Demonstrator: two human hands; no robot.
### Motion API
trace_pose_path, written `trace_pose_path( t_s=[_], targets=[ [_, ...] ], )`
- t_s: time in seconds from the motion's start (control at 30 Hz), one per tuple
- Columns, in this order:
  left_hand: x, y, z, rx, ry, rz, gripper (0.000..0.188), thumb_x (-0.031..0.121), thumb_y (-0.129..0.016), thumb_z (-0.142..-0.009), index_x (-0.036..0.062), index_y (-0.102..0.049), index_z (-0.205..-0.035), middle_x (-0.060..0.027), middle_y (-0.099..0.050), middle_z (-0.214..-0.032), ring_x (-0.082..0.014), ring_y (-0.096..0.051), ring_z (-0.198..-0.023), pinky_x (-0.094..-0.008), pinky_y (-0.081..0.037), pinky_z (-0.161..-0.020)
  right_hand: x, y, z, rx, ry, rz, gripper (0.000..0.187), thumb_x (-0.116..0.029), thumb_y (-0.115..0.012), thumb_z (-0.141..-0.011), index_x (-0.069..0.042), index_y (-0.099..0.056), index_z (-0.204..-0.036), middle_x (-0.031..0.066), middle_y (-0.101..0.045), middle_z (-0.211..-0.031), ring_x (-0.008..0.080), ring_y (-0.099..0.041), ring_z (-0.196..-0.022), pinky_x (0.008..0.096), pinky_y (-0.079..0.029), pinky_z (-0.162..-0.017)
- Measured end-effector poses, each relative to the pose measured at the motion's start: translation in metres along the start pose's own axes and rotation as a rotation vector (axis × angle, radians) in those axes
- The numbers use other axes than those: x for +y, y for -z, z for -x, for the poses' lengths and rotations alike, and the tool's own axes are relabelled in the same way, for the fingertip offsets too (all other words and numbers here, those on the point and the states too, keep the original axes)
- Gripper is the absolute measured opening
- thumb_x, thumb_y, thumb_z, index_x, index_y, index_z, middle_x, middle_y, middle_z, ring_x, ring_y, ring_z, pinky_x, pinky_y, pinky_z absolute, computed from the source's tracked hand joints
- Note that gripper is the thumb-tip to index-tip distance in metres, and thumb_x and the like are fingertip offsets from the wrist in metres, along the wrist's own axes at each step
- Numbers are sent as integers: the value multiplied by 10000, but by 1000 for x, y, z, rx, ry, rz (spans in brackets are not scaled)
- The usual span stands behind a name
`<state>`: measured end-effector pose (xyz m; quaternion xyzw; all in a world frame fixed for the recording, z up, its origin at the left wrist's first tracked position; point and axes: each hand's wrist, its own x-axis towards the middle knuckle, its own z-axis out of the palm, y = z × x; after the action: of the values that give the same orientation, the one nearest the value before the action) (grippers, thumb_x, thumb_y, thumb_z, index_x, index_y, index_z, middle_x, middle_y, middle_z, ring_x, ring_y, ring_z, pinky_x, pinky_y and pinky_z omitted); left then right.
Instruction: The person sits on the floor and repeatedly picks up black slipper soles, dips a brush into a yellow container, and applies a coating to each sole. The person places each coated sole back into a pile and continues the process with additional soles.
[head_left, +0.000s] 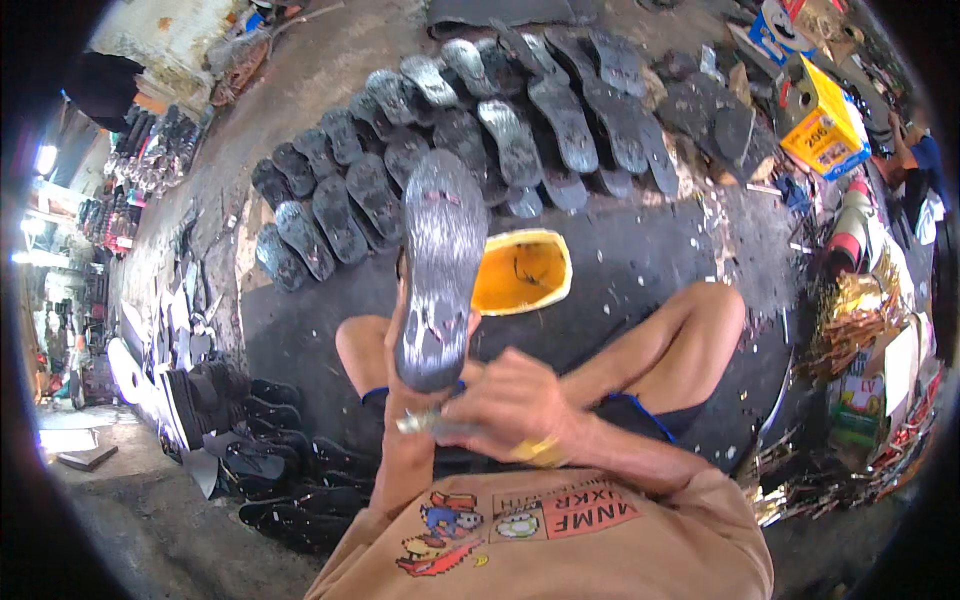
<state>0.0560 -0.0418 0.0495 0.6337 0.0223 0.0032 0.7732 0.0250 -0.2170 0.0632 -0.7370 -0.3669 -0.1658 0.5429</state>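
Note:
A dark grey sandal sole (445,240) stands nearly upright in front of me, its face streaked with shiny wet coating. My left hand (394,376) grips it from behind near the heel end, most of its fingers hidden by the sole. Closed around a short brush-like tool (418,423) is my right hand (515,398), just below the heel; motion blurs the tool, and its pale end points left. Beyond the sole, a cut-open yellow container (525,272) with amber liquid rests on the black mat (620,260) between my knees.
Several coated soles (375,195) lie in rows across the far side. Stacked black soles (270,450) are at my left. To the right sit a yellow box (825,125) and a heap of gold scraps (860,305). Another person's arm (900,155) shows at the far right.

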Motion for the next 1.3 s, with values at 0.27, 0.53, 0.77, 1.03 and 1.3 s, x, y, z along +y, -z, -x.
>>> trace_pose_path(
  t_s=[0.27,0.53,0.77,1.03,1.3],
  targets=[
    [-11,2,-24,129,195,455,412,367,-484,-1149,221,-555,-1528,-77,-722,-1262,-229,-739,-1049,-417,-642,-905,-12,-5,-23,139,-321,-255,194,-141,-875,-899,-34,-799,-1041,40,-786,-891,123,-728,-794,316,-580,-703],
    [-4,-7,-22,122,214,784,480,384,-465,-1146,116,-531,-1539,-113,-667,-1386,-271,-700,-1183,-422,-617,-983,-9,6,-23,85,-574,-202,253,-191,-900,-844,-17,-806,-1000,90,-777,-819,161,-718,-715,347,-569,-643],
    [-16,-4,-16,47,176,983,466,262,-571,-1053,-19,-600,-1424,-229,-617,-1435,-345,-645,-1254,-461,-603,-1045,-1,9,-24,308,-363,-83,254,-232,-935,-805,-24,-834,-910,76,-762,-777,218,-736,-679,377,-566,-644],
    [-23,1,-19,-106,147,1019,496,383,-497,-1135,57,-575,-1501,-178,-689,-1383,-308,-718,-1162,-410,-630,-970,18,31,-50,306,-392,42,172,-142,-890,-827,-74,-807,-960,68,-771,-863,148,-747,-826,335,-569,-691],
    [15,-11,-27,90,229,879,541,504,-552,-1069,89,-629,-1406,-143,-715,-1332,-314,-741,-1099,-480,-627,-974,8,44,-40,355,-551,-152,299,-64,-916,-839,55,-779,-1077,107,-811,-975,163,-768,-885,310,-614,-786]
  ],
)
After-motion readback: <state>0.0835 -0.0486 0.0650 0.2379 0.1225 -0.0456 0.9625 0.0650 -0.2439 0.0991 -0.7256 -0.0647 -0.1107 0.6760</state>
